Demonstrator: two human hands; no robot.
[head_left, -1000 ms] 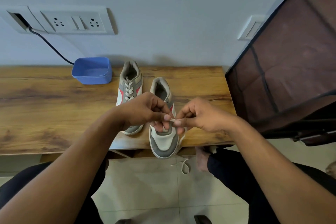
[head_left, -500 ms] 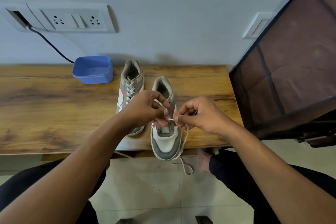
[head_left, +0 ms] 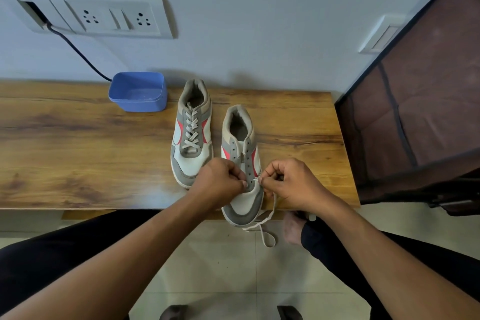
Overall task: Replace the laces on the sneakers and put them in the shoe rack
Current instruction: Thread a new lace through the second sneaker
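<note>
Two grey, white and red sneakers stand on the wooden table (head_left: 78,153). The left sneaker (head_left: 191,135) is fully laced. The right sneaker (head_left: 241,163) has mostly bare eyelets, and its toe pokes over the table's front edge. My left hand (head_left: 219,183) rests curled on the lower eyelet row, its fingertips at the lace. My right hand (head_left: 291,182) pinches the tip of the white lace (head_left: 267,231) at a lower right eyelet. The rest of the lace hangs off the table edge in a loop.
A blue plastic tub (head_left: 139,92) sits at the back of the table beside the laced sneaker. A dark fabric-covered shoe rack (head_left: 415,112) stands right of the table. A socket panel (head_left: 104,17) with a black cable is on the wall. My legs are below.
Both hands have dropped lower and closer to the right sneaker's lower eyelets, moving apart a little. The lace now trails from my right hand down past the toe.
</note>
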